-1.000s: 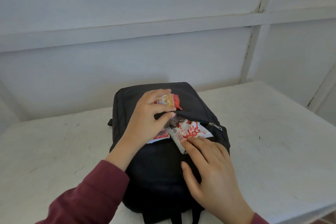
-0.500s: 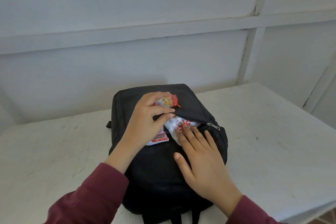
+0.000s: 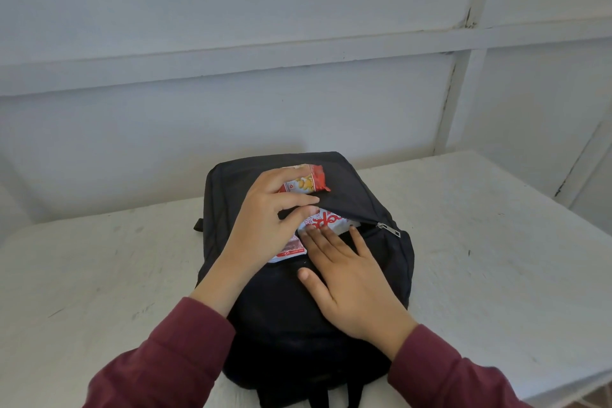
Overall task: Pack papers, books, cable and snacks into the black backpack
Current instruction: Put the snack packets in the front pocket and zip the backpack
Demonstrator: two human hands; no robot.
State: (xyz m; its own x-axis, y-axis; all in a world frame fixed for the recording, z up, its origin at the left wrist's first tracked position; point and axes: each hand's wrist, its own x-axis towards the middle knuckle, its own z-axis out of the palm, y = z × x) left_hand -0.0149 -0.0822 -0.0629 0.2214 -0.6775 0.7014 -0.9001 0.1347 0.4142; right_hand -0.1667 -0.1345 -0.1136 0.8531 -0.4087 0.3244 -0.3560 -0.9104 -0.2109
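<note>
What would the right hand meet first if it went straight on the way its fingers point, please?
The white snack packet: the right hand touches it at the pocket mouth. Beyond it, probably the flap of the backpack pinched by the left hand, which also holds a red snack packet.

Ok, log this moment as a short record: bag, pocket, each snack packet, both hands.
backpack: black, lying flat on the white table
front pocket: unzipped, zipper pull at its right end
left hand: holds red snack packet, fingers at the pocket flap's edge
right hand: straight fingers press white-and-red packet into the pocket mouth
third packet: half hidden beneath left hand
</note>
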